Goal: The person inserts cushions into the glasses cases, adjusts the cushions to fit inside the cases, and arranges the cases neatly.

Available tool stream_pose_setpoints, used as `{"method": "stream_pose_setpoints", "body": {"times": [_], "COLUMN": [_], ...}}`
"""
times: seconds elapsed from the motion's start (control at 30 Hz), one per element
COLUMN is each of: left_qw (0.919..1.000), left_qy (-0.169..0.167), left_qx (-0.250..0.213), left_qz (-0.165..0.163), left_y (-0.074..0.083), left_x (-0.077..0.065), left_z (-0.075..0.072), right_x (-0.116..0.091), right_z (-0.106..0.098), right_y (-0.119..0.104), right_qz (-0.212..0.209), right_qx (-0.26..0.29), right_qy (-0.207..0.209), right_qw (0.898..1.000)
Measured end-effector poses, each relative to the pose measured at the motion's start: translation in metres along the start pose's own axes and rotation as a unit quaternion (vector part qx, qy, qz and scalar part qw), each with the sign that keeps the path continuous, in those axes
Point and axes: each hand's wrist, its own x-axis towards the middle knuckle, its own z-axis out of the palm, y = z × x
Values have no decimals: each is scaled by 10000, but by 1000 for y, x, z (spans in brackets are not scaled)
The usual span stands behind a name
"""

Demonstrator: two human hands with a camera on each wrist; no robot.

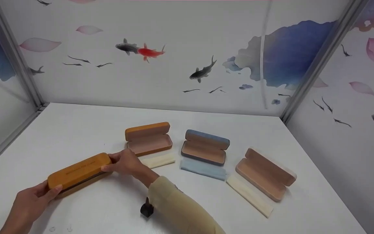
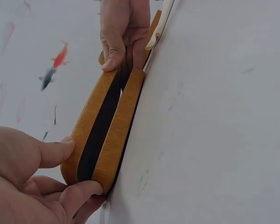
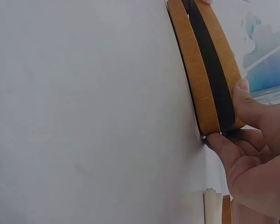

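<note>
An orange-brown glasses case [image 1: 78, 170] with lettering on its lid lies lengthwise between my two hands at the table's left. Its lid stands slightly ajar; a dark band shows in the gap in both wrist views. My left hand [image 1: 28, 203] grips the near left end, thumb on the lid and fingers at the lower shell. At the far right end, my right hand [image 1: 127, 164] pinches the case, with the thumb [image 3: 242, 95] against the lid and fingertips by the bottom edge. What lies inside is hidden.
Three open cases stand behind and to the right: orange [image 1: 149, 148], blue [image 1: 205, 152] and pale pink [image 1: 261, 180]. Before them lie folded cloths, cream [image 1: 159, 161], light blue [image 1: 203, 169] and another cream cloth [image 1: 250, 196]. A small black object [image 1: 147, 210] sits beside my right sleeve.
</note>
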Motion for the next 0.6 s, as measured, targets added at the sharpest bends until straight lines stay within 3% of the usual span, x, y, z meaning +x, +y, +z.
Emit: {"method": "stream_pose_setpoints", "body": {"times": [0.3, 0.6], "left_qw": [9997, 9983], "left_qy": [223, 463], "left_qx": [-69, -226], "left_qz": [33, -254], "left_y": [1, 1], "left_x": [-4, 0], "left_z": [3, 9], "right_x": [-2, -3], "right_z": [0, 2], "right_y": [1, 0], "right_qz": [-10, 42], "right_qx": [-64, 111], "right_qy": [61, 132], "right_qw": [10000, 9998]}}
